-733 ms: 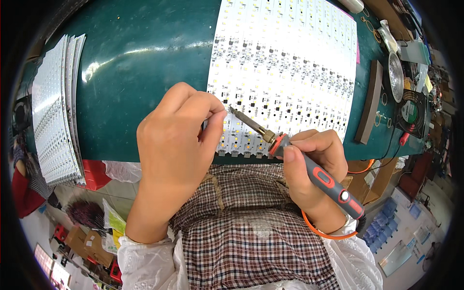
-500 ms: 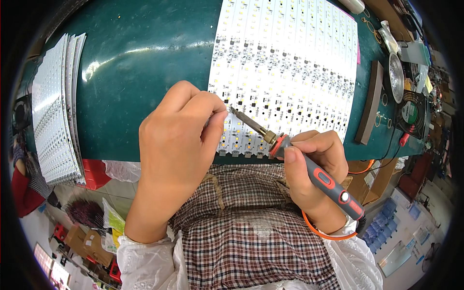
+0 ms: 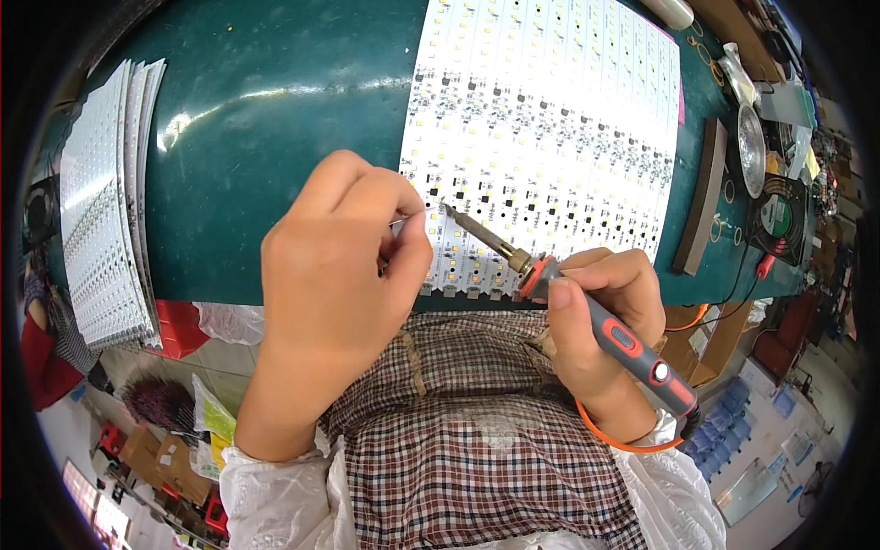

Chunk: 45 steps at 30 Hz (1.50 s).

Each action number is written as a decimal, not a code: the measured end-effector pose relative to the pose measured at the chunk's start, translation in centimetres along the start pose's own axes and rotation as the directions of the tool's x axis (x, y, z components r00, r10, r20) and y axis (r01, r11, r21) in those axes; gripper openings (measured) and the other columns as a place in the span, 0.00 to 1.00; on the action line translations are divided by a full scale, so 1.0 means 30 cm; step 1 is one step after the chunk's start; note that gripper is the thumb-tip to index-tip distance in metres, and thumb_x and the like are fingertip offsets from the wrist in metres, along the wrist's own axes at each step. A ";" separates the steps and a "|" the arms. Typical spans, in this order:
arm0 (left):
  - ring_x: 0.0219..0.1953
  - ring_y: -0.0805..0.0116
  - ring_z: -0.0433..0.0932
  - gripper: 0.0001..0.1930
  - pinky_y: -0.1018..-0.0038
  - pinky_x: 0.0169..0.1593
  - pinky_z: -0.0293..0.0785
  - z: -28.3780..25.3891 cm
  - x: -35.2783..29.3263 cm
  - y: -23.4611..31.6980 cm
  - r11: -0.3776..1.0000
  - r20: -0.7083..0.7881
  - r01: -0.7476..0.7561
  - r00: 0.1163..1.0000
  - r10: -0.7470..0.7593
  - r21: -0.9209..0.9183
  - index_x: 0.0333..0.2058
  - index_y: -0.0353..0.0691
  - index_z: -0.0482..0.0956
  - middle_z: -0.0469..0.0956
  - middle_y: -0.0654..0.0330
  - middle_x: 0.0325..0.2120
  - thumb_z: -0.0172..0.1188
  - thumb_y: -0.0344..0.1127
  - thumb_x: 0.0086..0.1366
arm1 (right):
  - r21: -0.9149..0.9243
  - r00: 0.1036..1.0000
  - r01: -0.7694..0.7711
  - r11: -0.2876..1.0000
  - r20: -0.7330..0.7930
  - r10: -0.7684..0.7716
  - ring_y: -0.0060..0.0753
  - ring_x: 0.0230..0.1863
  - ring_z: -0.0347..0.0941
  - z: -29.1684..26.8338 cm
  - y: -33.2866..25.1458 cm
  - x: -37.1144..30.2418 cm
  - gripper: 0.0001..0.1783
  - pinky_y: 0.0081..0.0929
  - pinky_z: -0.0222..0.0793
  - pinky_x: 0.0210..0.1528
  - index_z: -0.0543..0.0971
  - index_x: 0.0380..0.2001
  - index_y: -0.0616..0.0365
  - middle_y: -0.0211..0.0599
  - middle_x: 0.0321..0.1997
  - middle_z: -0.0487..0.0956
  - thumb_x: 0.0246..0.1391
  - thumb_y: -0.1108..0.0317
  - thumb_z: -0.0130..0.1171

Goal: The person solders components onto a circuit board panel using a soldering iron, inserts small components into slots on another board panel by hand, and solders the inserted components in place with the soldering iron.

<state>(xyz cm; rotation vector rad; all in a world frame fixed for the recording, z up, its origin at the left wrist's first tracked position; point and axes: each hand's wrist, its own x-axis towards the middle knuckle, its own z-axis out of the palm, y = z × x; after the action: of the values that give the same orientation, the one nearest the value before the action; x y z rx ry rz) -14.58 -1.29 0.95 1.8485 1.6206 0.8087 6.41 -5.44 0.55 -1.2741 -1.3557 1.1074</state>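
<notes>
My right hand (image 3: pixel 605 316) grips a grey and red soldering iron (image 3: pixel 632 353) like a pen, its tip angled toward the upper left. That tip is at or just above a panel of white LED circuit boards (image 3: pixel 541 137), near a dark component on the left strips. Contact between tip and board is too small to make out. My left hand (image 3: pixel 344 257) is pinched shut on a thin solder wire (image 3: pixel 398 222), which runs toward the iron's tip; the rest of the wire is hidden by the fingers.
A stack of similar LED boards (image 3: pixel 96 202) stands at the left of the green table (image 3: pixel 266 55). On the right lie a dark bar (image 3: pixel 702 197), a round metal dish (image 3: pixel 751 147), a small fan (image 3: pixel 781 215) and several rubber rings. The iron's orange cord (image 3: pixel 632 448) loops below my right wrist.
The iron and my right hand have shifted slightly to the right. The board panel also appears slightly farther right. A bit of solder wire now shows between the left fingers.
</notes>
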 end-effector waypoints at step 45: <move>0.23 0.76 0.75 0.06 0.80 0.26 0.68 -0.032 -0.002 -0.050 0.999 0.010 -0.021 1.000 0.020 0.036 0.32 0.36 0.83 0.76 0.62 0.27 0.67 0.20 0.55 | -0.035 0.996 -0.030 0.999 0.081 0.033 0.18 0.27 0.75 0.039 -0.004 0.011 0.16 0.20 0.71 0.28 0.71 0.37 0.62 0.41 0.33 0.82 0.53 0.76 0.70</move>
<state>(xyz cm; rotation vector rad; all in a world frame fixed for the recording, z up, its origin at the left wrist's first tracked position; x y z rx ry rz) -16.28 -1.15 0.48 1.8936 1.6224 0.7830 5.24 -5.14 0.50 -1.2906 -1.4244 1.1736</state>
